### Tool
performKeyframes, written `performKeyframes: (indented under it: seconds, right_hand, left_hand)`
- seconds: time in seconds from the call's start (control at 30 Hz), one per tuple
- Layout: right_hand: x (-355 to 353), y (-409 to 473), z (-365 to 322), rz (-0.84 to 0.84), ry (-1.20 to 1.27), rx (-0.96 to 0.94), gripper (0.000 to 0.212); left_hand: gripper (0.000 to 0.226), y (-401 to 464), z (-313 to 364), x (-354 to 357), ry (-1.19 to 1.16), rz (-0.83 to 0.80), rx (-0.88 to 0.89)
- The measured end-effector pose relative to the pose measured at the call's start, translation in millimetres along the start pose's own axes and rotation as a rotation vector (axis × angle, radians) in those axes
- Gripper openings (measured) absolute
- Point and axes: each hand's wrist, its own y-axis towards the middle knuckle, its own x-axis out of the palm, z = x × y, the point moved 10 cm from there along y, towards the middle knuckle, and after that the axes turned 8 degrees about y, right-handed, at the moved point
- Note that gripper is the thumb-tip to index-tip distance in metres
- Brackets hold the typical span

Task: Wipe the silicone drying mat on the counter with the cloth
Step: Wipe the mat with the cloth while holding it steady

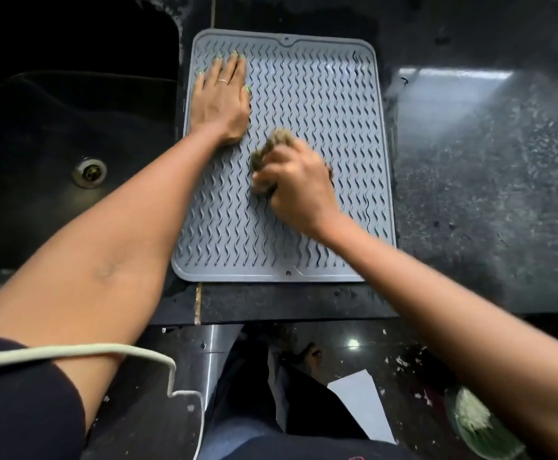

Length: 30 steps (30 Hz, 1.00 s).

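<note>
Scene: A person leans over a dark stone bench [470,180], wiping a grey silicone drying mat [304,94] that lies flat on it, just beside a black sink [55,127].
Right hand: The right hand [299,185] is curled round a bunched brownish cloth [271,154], fingers closed on it, pressing it onto the middle of the mat; the hand and cloth are blurred.
Left hand: The left hand [221,97] lies flat on the mat's far left part, fingers straight and together, holding nothing and pinning the mat down; a ring [223,82] shows on one finger.
Risk, slipping mat: The mat's left edge sits right at the sink's rim. If the flat hand eased off, a hard stroke could likely shove or buckle the soft mat toward the basin.
Risk, missed ground: The wavy ridges may trap dirt in their grooves, and the patch under the left hand stays unwiped until that hand shifts.
Risk, wet bench: The bench to the right looks streaked and glossy, possibly wet; grime there could be dragged back onto the mat's right edge.
Around: A drain [89,172] sits in the sink floor. A pale cable [72,351] loops over the left arm, near the bench's front edge.
In the way: Nothing stands on the mat except the two hands.
</note>
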Motion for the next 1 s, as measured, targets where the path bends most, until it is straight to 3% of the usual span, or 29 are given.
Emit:
performKeyframes:
  seconds: [0.17,0.27,0.33,0.4,0.47,0.67,0.8,0.87,0.93,1.0]
  right_hand:
    - [-1.6,-48.2,-31.2,-0.167,0.086,0.003,0.018]
    - [-31.2,-15.8,-11.9,0.058,0.225,0.105,0.01]
    - [-30.9,27.4,14.3,0.103,0.056,0.169,0.018]
    - [0.6,65.6,39.4,-0.13,-0.202,0.234,0.039]
    - [26.1,78.0,54.5,-0.258,-0.271,0.306,0.044]
    - [9.5,-4.0,0.2,-0.005,-0.175,0.104,0.021]
    - [4.8,-58.1,-34.4,-0.182,-0.063,-0.015,0.02]
    - [-7.7,-43.7,-28.0,-0.182,0.021,0.04,0.018]
    - [-21.8,-13.7,-1.1,-0.051,0.088,0.174,0.019]
    - [-14.6,10.4,17.9,-0.057,-0.006,0.241,0.035]
  left_hand:
    - [0.054,-7.0,2.6,-2.5,-0.028,-0.013,0.0]
    - [0.055,-24.3,3.5,-2.7,-0.036,-0.026,-0.001]
    - [0.055,-38.7,4.0,-1.2,-0.032,-0.027,0.003]
    - [0.054,-51.8,4.6,-0.7,-0.034,-0.012,0.002]
    - [0.053,-59.0,3.9,-1.6,-0.043,0.003,-0.005]
    - [0.051,-60.7,3.0,-2.2,-0.038,0.024,-0.024]
    - [0.052,-64.3,5.9,-2.9,-0.027,0.007,-0.028]
    - [0.054,-68.8,8.8,-1.7,-0.012,-0.016,-0.022]
    - [0.054,-78.0,8.8,2.1,0.006,-0.041,-0.01]
    - [0.054,-88.3,7.3,5.8,0.016,-0.045,0.004]
